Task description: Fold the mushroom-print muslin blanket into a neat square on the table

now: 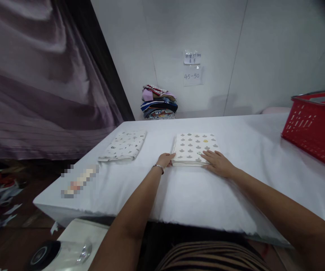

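Note:
In front of me lies a neatly folded white cloth (195, 145) printed with rows of grey duck-like shapes, one of them yellow. At its near left corner, my left hand (166, 160), wearing a bracelet at the wrist, has its fingers closed on the layered edge. My right hand (219, 163) rests on the near right corner, palm down with the fingers stretched over the top. Farther left on the table is a second folded white cloth (125, 145) with small scattered prints, touched by neither hand.
A white-covered table (196, 195) spreads before me. A red plastic basket (315, 128) stands at the right. Folded garments (159, 103) are piled against the wall. A pixelated long item (79, 182) lies near the left edge. Below are a clear jar (69, 252) and a purple curtain (38, 75) hangs left.

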The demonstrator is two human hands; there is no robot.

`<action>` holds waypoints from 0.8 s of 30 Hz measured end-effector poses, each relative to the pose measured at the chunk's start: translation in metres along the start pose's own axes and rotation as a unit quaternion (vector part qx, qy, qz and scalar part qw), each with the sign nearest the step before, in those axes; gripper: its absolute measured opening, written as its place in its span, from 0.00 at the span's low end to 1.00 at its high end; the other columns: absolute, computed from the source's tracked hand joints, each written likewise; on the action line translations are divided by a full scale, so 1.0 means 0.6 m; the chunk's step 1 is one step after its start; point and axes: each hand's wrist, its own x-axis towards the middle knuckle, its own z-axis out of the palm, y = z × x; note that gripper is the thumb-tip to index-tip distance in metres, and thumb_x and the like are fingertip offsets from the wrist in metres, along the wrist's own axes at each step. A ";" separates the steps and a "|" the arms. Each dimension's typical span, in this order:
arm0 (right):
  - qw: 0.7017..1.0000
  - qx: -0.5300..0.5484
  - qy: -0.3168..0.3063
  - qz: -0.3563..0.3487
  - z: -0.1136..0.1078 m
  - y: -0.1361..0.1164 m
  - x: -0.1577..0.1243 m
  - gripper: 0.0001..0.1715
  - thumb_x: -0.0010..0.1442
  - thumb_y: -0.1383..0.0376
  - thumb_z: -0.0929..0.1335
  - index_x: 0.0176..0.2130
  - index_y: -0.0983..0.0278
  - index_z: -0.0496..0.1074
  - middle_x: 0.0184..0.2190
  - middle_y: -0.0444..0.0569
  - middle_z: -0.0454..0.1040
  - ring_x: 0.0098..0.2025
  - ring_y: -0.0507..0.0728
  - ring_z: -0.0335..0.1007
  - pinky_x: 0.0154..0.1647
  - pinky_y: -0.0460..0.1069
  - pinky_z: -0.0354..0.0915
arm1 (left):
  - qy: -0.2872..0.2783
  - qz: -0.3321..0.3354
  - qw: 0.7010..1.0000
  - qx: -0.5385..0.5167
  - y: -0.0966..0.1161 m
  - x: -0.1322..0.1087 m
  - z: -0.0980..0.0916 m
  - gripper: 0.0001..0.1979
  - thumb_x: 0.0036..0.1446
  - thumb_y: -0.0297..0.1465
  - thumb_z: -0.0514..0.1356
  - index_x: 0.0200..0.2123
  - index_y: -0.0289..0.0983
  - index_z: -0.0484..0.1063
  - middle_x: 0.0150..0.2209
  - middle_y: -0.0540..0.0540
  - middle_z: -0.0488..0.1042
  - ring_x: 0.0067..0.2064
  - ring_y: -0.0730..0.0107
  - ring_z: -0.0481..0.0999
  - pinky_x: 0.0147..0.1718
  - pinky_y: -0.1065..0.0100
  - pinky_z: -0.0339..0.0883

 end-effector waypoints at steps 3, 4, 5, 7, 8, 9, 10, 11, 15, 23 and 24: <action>0.999 0.026 -0.039 0.022 -0.013 -0.008 0.006 0.34 0.62 0.46 0.57 0.63 0.53 0.53 0.65 0.44 0.49 0.67 0.59 0.39 0.65 0.58 0.38 | 0.000 -0.004 1.000 0.031 -0.001 -0.002 -0.005 0.25 0.49 0.42 0.63 0.45 0.30 0.70 0.32 0.41 0.77 0.32 0.65 0.76 0.25 0.72 0.65; 0.998 0.032 -0.041 0.028 -0.015 -0.010 0.008 0.34 0.62 0.46 0.57 0.63 0.53 0.53 0.65 0.44 0.48 0.67 0.59 0.38 0.65 0.58 0.37 | 0.004 -0.002 0.999 0.042 0.000 -0.002 -0.006 0.27 0.47 0.42 0.65 0.46 0.30 0.70 0.33 0.41 0.78 0.34 0.64 0.76 0.26 0.71 0.65; 0.998 0.034 -0.039 0.031 -0.015 -0.011 0.009 0.34 0.62 0.46 0.57 0.63 0.53 0.53 0.65 0.43 0.48 0.67 0.59 0.37 0.65 0.58 0.37 | 0.007 0.002 0.999 0.053 0.000 -0.001 -0.006 0.28 0.45 0.41 0.66 0.47 0.30 0.69 0.34 0.41 0.78 0.35 0.63 0.76 0.28 0.71 0.65; 0.999 0.026 -0.022 0.031 -0.012 -0.012 0.009 0.34 0.62 0.46 0.57 0.63 0.53 0.53 0.65 0.44 0.48 0.67 0.59 0.36 0.65 0.58 0.36 | 0.015 0.012 0.997 0.072 0.002 0.001 -0.006 0.31 0.44 0.39 0.67 0.50 0.30 0.68 0.39 0.40 0.77 0.39 0.62 0.76 0.31 0.72 0.65; 0.999 0.020 -0.013 0.028 -0.008 -0.012 0.008 0.34 0.62 0.46 0.57 0.63 0.53 0.53 0.65 0.44 0.48 0.67 0.59 0.36 0.65 0.58 0.35 | 0.018 0.017 0.996 0.081 0.002 0.001 -0.006 0.31 0.44 0.38 0.67 0.51 0.30 0.67 0.41 0.40 0.77 0.41 0.62 0.75 0.32 0.72 0.65; 1.000 0.016 -0.007 0.024 -0.005 -0.011 0.007 0.34 0.62 0.47 0.57 0.63 0.53 0.53 0.65 0.45 0.48 0.67 0.58 0.36 0.65 0.58 0.35 | 0.020 0.022 0.996 0.088 0.003 0.001 -0.006 0.31 0.45 0.37 0.66 0.51 0.30 0.66 0.43 0.39 0.76 0.42 0.62 0.75 0.33 0.72 0.65; 1.000 0.016 -0.005 0.020 -0.002 -0.010 0.005 0.34 0.62 0.47 0.57 0.64 0.54 0.53 0.65 0.46 0.48 0.67 0.59 0.37 0.65 0.58 0.35 | 0.021 0.027 0.995 0.095 0.002 0.001 -0.006 0.30 0.45 0.37 0.66 0.51 0.30 0.66 0.45 0.39 0.75 0.43 0.62 0.75 0.34 0.72 0.65; 1.000 0.021 -0.006 0.018 -0.001 -0.010 0.004 0.35 0.62 0.46 0.57 0.64 0.55 0.53 0.65 0.47 0.48 0.67 0.59 0.38 0.65 0.58 0.35 | 0.023 0.031 0.994 0.101 0.002 0.000 -0.007 0.29 0.46 0.37 0.65 0.51 0.31 0.66 0.46 0.38 0.75 0.44 0.63 0.74 0.35 0.72 0.65; 0.996 0.083 -0.035 0.029 -0.011 -0.006 0.010 0.36 0.62 0.44 0.53 0.63 0.55 0.54 0.65 0.46 0.48 0.67 0.60 0.37 0.65 0.60 0.37 | 0.034 0.037 0.991 0.121 0.004 -0.011 -0.012 0.32 0.46 0.37 0.65 0.53 0.32 0.63 0.48 0.37 0.73 0.48 0.60 0.73 0.40 0.70 0.64; 0.990 0.066 -0.001 0.127 -0.030 0.016 0.109 0.34 0.64 0.48 0.53 0.63 0.61 0.54 0.67 0.52 0.42 0.68 0.62 0.31 0.63 0.62 0.41 | 0.094 0.288 0.914 0.271 0.061 -0.013 0.045 0.28 0.58 0.39 0.53 0.60 0.37 0.56 0.64 0.41 0.53 0.65 0.59 0.48 0.61 0.60 0.42; 0.989 0.047 -0.004 0.141 -0.025 0.023 0.119 0.34 0.64 0.48 0.54 0.63 0.61 0.53 0.67 0.53 0.42 0.68 0.63 0.31 0.63 0.63 0.41 | 0.075 0.290 0.909 0.290 0.062 -0.007 0.055 0.29 0.58 0.41 0.52 0.61 0.38 0.55 0.65 0.42 0.50 0.66 0.58 0.44 0.62 0.58 0.39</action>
